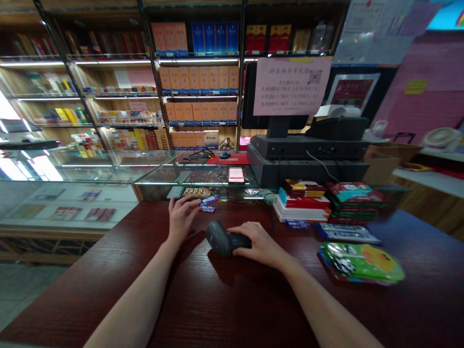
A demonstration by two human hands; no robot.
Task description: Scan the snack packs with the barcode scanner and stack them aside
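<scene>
My left hand [181, 217] rests on the dark red wooden counter [224, 309], its fingers spread. Its fingertips reach a small purple packet [209, 199], with a second purple packet [208, 209] just below it. My right hand [256, 244] is closed around the grip of a black handheld barcode scanner [219, 238], whose head points left toward my left hand. The scanner lies low on the counter. A thin dark cable [271, 220] runs behind it toward the back of the counter.
A glass display case [203, 176] stands beyond the counter, with a black register unit [308, 164] to its right. Stacked red-and-white boxes [300, 203] and green foil packets [362, 263] lie on the right. Shelves of cartons [197, 72] fill the back wall.
</scene>
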